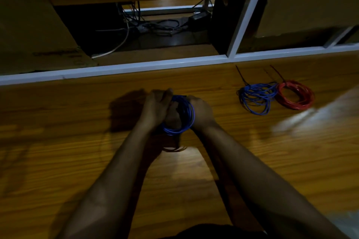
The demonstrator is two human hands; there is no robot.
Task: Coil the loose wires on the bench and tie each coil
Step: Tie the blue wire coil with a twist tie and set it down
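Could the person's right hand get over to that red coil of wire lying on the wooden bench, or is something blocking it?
Probably yes, but not at once. The bare wooden bench between the right hand and the red wire coil looks free; only the loose blue wire coil lies beside it. The hand now grips the held blue wire coil.

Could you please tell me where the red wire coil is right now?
The red coil lies on the wooden bench, far right, touching the loose blue coil on its left.
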